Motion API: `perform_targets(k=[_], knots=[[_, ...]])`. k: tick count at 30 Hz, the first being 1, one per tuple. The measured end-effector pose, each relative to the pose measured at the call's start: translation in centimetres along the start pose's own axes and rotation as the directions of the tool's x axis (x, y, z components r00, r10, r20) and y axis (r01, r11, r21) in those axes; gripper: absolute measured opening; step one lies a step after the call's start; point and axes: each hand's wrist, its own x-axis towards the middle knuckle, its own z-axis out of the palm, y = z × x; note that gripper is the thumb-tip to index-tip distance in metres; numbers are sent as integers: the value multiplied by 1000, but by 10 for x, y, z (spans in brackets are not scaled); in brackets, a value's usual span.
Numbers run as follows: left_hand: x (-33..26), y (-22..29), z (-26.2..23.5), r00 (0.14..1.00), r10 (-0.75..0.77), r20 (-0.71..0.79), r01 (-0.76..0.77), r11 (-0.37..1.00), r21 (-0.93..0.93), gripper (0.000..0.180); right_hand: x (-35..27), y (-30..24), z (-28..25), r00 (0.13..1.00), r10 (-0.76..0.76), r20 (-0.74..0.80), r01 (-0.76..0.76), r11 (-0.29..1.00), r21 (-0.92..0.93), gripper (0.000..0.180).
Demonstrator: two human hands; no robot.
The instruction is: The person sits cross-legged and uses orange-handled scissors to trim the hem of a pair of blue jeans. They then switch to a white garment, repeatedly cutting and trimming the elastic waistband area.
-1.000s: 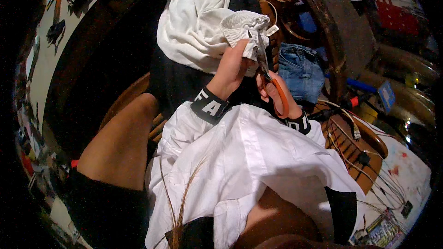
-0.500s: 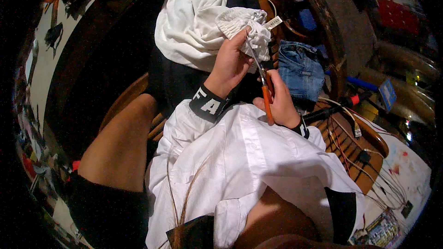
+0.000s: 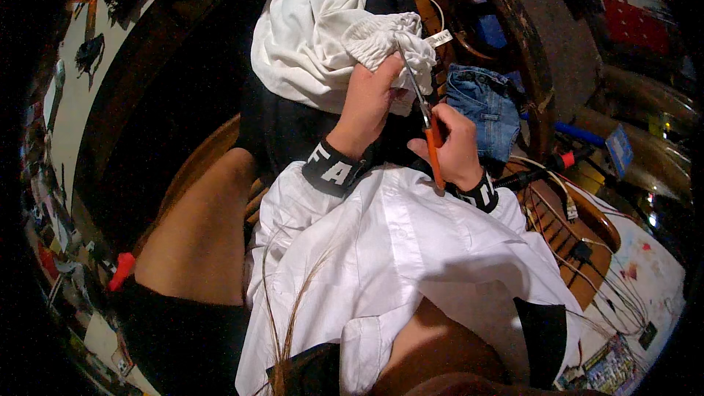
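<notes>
A white cloth garment (image 3: 297, 40) with a gathered, elastic-looking part lies bunched over a dark surface in front of me. My left hand (image 3: 364, 110) is closed on the gathered part, thumb on top. A small white label (image 3: 440, 38) sticks out from its right edge. In my right hand (image 3: 458, 148) is a pair of scissors (image 3: 433, 150) with orange handles. Their narrow metal blades point up and away, tips at the gathered cloth beside my left thumb. Whether the blades are parted is too small to tell.
Folded blue jeans (image 3: 484, 106) lie to the right on a slatted wooden seat. Loose cables (image 3: 550, 238) and a black tube with a red band (image 3: 563, 160) run across the seat's right side. A curved wooden frame (image 3: 517, 37) rises behind.
The scissor tips have moved up onto the gathered cloth by my left thumb. Both hands have shifted slightly, the right one a little to the right.
</notes>
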Motion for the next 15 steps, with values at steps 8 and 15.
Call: perform_targets(k=[8, 15], knots=[[6, 2, -5, 996, -81, 29, 81, 997, -13, 27, -9, 12, 16, 967, 237, 88, -253, 915, 315, 38], [12, -15, -18, 991, -97, 90, 114, 974, -197, 24, -7, 30, 13, 818, 52, 573, -570, 205, 795, 52]])
